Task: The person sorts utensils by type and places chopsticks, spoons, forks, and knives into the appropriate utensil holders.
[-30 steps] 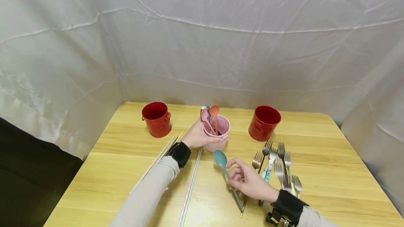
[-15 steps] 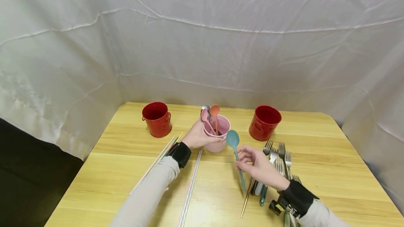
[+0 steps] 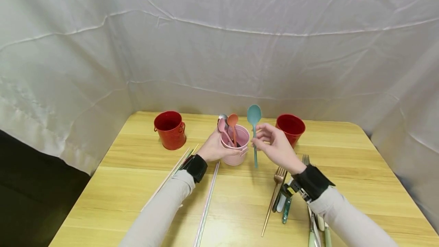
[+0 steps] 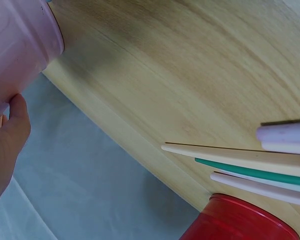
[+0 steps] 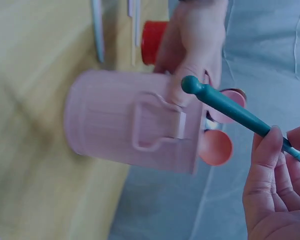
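Note:
A pink bucket (image 3: 234,159) stands mid-table with an orange spoon (image 3: 233,120), a pink spoon (image 3: 222,125) and a metal spoon leaning in it. My left hand (image 3: 213,147) grips its rim from the left side; in the left wrist view the fingers (image 4: 19,117) lie against the pink wall. My right hand (image 3: 274,144) pinches a teal spoon (image 3: 254,115) by its handle, bowl up, just right of the bucket. In the right wrist view the spoon's rounded handle end (image 5: 192,85) overlaps the bucket's rim side, with the pink handle loop (image 5: 150,122) below it.
Red buckets stand at the left (image 3: 171,134) and, partly behind my right hand, at the right (image 3: 291,125). Forks and knives (image 3: 286,205) lie under my right forearm. Chopsticks (image 3: 209,201) lie beside and partly beneath my left arm. A grey cloth (image 3: 260,48) hangs behind the table.
My right hand has lifted the teal spoon up and away from me, turning it more upright beside the pink bucket. The left hand has kept its hold on the bucket.

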